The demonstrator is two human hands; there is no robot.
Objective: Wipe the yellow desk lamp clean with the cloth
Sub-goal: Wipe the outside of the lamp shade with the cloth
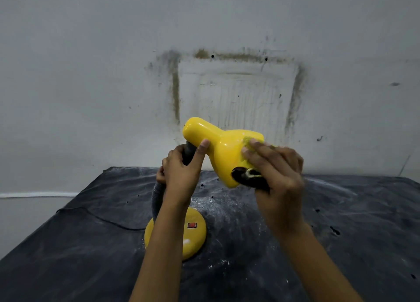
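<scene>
The yellow desk lamp stands mid-table; its glossy shade (218, 147) is raised and tilted, mouth down to the right. Its round yellow base (195, 238) carries a red switch (192, 225). My left hand (181, 172) grips the dark flexible neck (156, 201) just under the shade, thumb resting on the yellow head. My right hand (277, 170) presses a yellow-green cloth (248, 141) against the shade's right side near its rim, and most of the cloth is hidden under my fingers.
The table is covered by a dark sheet (341, 222) dusted with white powder. A black power cord (97, 217) runs left from the base to the table's edge. A stained grey wall (236, 86) stands close behind.
</scene>
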